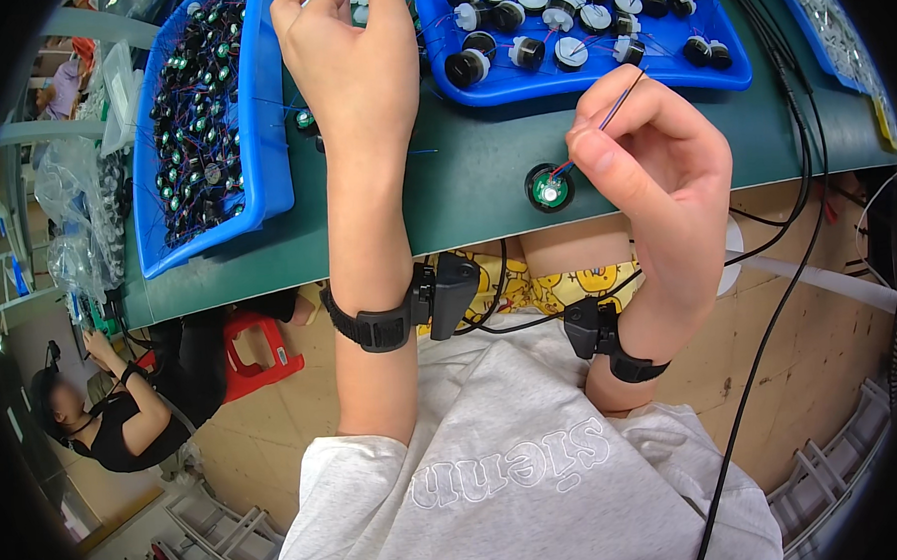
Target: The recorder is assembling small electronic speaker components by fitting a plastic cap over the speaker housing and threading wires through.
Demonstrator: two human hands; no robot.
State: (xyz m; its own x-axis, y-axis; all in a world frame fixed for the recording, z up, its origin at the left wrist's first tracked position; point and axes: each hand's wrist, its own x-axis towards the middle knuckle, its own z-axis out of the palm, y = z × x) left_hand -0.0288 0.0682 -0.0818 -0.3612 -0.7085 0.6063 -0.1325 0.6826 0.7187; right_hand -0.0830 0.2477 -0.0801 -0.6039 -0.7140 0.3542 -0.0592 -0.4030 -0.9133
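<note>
Wires of a round, black-rimmed green circuit component are pinched between the right hand's thumb and forefinger, over the bench's near edge. The left hand reaches far between the left blue tray of similar components and the far-right blue tray of black-and-white parts; its grip cannot be told.

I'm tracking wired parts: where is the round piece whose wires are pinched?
In the head view, the round piece is right of centre, just left of the right hand and below the blue tray of black-and-white parts.
</note>
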